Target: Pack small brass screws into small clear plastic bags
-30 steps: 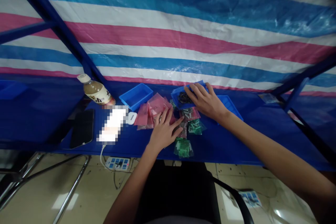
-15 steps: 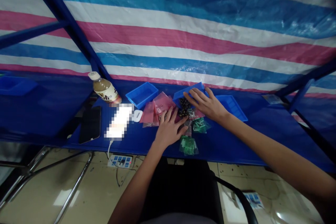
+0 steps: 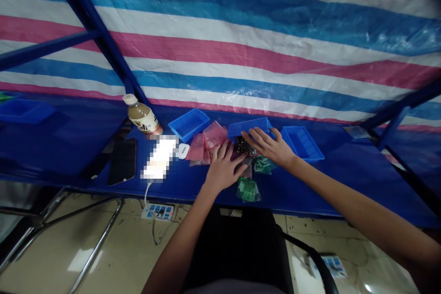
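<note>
My left hand (image 3: 222,169) lies with fingers spread over the pink plastic bags (image 3: 214,135), its fingertips beside a pile of small dark shiny parts (image 3: 242,145). Across that pile, my right hand (image 3: 273,148) is stretched out, fingers slightly bent and apart, with its fingertips at the parts. What lies under those fingertips is hidden. Just behind stands a blue bin (image 3: 248,126), its near side partly covered by the right hand. Clear bags with green pieces (image 3: 248,189) lie near the table's front edge, and more green pieces (image 3: 262,164) sit below the right hand.
Two more blue bins flank the pile, one left (image 3: 189,125), one right (image 3: 302,143). Further left are a bottle (image 3: 143,117), a white earbud case (image 3: 183,150), a lit phone (image 3: 160,158) on a cable and a dark phone (image 3: 122,161). Striped sheeting hangs behind.
The middle blue bin has tipped back and sits flatter behind the pile. My right hand has come down slightly toward the dark parts. My left hand stays nearly in place; the view has shifted slightly.
</note>
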Action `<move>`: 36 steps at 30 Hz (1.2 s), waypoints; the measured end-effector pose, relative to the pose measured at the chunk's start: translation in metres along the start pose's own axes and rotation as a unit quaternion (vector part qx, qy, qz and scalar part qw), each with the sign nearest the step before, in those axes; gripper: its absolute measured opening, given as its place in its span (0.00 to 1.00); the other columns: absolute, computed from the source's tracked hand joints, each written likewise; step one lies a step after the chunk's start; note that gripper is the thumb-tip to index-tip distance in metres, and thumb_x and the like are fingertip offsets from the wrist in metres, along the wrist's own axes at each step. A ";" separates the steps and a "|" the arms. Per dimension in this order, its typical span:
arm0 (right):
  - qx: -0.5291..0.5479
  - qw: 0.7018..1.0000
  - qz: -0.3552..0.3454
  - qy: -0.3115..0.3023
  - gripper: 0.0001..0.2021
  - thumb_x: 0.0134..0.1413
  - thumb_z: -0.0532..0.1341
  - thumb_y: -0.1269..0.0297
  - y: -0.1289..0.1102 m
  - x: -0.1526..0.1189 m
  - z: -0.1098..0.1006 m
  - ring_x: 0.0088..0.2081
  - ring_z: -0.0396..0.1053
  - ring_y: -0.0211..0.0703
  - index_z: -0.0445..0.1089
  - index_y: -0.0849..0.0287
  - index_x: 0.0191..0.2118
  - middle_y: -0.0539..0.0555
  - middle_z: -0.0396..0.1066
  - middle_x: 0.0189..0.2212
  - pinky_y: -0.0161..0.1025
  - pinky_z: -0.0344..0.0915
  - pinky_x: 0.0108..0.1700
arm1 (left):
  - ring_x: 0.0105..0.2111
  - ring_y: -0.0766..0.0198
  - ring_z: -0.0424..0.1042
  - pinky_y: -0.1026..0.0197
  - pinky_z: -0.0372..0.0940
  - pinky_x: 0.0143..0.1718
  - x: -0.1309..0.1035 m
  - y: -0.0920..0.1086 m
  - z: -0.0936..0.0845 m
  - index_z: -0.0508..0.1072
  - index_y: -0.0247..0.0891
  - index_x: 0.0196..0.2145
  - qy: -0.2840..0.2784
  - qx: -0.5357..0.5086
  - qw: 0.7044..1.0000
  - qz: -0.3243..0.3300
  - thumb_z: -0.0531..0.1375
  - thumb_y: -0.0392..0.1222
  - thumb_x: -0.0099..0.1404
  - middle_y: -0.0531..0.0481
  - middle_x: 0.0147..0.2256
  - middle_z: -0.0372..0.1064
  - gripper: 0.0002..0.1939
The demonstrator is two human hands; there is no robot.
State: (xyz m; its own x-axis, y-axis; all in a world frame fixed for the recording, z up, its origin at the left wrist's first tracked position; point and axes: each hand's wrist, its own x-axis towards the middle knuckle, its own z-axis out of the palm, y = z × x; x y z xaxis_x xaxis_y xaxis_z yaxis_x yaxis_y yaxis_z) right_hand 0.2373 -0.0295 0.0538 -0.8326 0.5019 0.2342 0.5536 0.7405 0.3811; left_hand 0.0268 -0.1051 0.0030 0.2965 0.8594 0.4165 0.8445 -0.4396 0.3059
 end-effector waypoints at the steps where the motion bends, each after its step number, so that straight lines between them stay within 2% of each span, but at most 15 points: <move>1: 0.006 1.000 0.002 0.000 0.35 0.61 0.45 0.76 0.000 -0.002 0.003 0.63 0.52 0.53 0.28 0.50 0.69 0.60 0.53 0.65 0.59 0.55 0.58 | 0.65 0.49 0.47 0.40 0.42 0.63 0.000 0.000 0.000 0.69 0.55 0.54 -0.003 0.005 1.000 0.000 0.53 0.53 0.67 0.48 0.62 0.55 0.19; 6: 0.010 1.000 0.008 0.012 0.35 0.61 0.47 0.75 0.000 -0.007 0.014 0.62 0.55 0.51 0.31 0.45 0.69 0.57 0.58 0.62 0.56 0.52 0.59 | 0.65 0.50 0.46 0.40 0.42 0.63 -0.001 -0.001 0.002 0.70 0.52 0.54 -0.004 0.018 1.000 0.002 0.51 0.53 0.67 0.47 0.61 0.57 0.19; 12: -0.085 0.988 -0.018 0.129 0.31 0.62 0.51 0.74 0.003 -0.003 0.022 0.58 0.59 0.46 0.43 0.50 0.68 0.57 0.64 0.58 0.50 0.45 0.61 | 0.64 0.50 0.48 0.39 0.44 0.62 -0.001 -0.004 0.003 0.70 0.52 0.53 0.014 0.012 1.000 0.004 0.52 0.52 0.67 0.48 0.60 0.59 0.19; 14: -0.108 0.983 -0.019 0.146 0.30 0.62 0.51 0.73 0.004 -0.003 0.022 0.58 0.59 0.45 0.46 0.50 0.67 0.56 0.64 0.58 0.49 0.44 0.61 | 0.63 0.51 0.50 0.40 0.45 0.62 -0.002 -0.006 0.004 0.71 0.51 0.52 0.026 0.004 1.000 0.004 0.52 0.51 0.67 0.48 0.59 0.60 0.18; 20: -0.078 0.988 0.001 0.132 0.30 0.63 0.52 0.72 0.008 -0.005 0.017 0.57 0.61 0.45 0.45 0.46 0.67 0.54 0.65 0.58 0.48 0.49 0.59 | 0.60 0.51 0.55 0.41 0.47 0.60 -0.002 -0.009 0.002 0.75 0.46 0.47 0.067 -0.029 0.997 -0.013 0.54 0.46 0.66 0.47 0.52 0.68 0.14; 25: -0.086 0.987 0.012 0.136 0.29 0.63 0.53 0.71 0.012 -0.007 0.015 0.57 0.62 0.47 0.48 0.43 0.66 0.55 0.64 0.58 0.51 0.49 0.58 | 0.57 0.53 0.57 0.43 0.50 0.58 -0.003 -0.008 0.001 0.75 0.44 0.45 0.068 -0.031 0.997 -0.011 0.53 0.45 0.66 0.47 0.51 0.68 0.14; 29: -0.046 0.990 0.035 0.126 0.29 0.63 0.53 0.71 0.015 -0.007 0.016 0.56 0.63 0.50 0.49 0.39 0.65 0.55 0.64 0.59 0.54 0.51 0.56 | 0.56 0.53 0.57 0.43 0.51 0.57 -0.004 -0.009 0.001 0.75 0.43 0.44 0.067 -0.031 0.997 -0.006 0.53 0.44 0.66 0.47 0.51 0.68 0.14; 34: -0.012 0.993 0.046 0.105 0.29 0.63 0.52 0.70 0.012 -0.011 0.011 0.56 0.63 0.51 0.48 0.36 0.65 0.54 0.64 0.58 0.55 0.50 0.56 | 0.56 0.51 0.58 0.42 0.54 0.55 -0.005 -0.010 -0.001 0.74 0.41 0.44 0.066 -0.034 0.997 -0.001 0.53 0.44 0.66 0.45 0.51 0.67 0.13; 36: -0.020 0.990 0.076 0.117 0.30 0.63 0.53 0.70 0.013 -0.009 0.006 0.56 0.62 0.53 0.46 0.37 0.66 0.55 0.64 0.57 0.57 0.48 0.57 | 0.55 0.51 0.58 0.42 0.54 0.55 -0.006 -0.010 -0.002 0.74 0.41 0.43 0.070 -0.036 0.997 0.004 0.53 0.43 0.66 0.45 0.50 0.68 0.13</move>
State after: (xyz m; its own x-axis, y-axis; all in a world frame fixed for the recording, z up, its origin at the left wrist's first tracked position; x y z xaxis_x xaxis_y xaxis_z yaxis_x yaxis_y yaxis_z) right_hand 0.2523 -0.0218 0.0514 -0.7232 0.4863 0.4904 0.6762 0.6430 0.3595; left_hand 0.0158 -0.1060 -0.0010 0.2340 0.8127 0.5336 0.8064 -0.4688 0.3605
